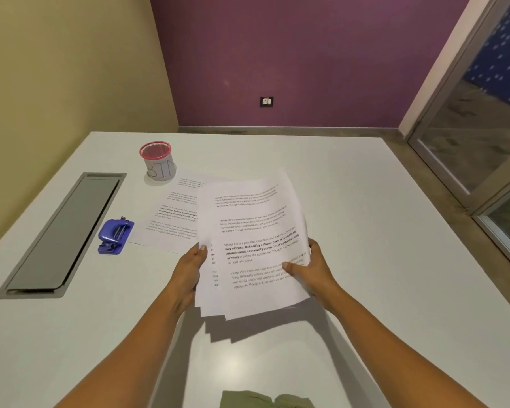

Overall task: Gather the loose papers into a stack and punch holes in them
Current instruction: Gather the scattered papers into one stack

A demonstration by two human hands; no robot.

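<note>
Several printed white sheets form an uneven bundle of papers point(249, 231) lifted above the white table point(365, 231), their lower corners fanned out. My left hand point(190, 269) grips the bundle's left edge, thumb on top. My right hand point(309, 267) grips its right edge, thumb pressed on the text. One more loose sheet point(174, 216) lies flat on the table behind the bundle, partly hidden by it. A blue hole punch point(115, 235) sits on the table left of that sheet, apart from both hands.
A pink-rimmed mesh cup marked BIN point(158, 164) stands at the back left. A grey recessed cable hatch point(62, 234) runs along the table's left side. Yellow and purple walls close the far side; a glass door point(483, 136) is at the right.
</note>
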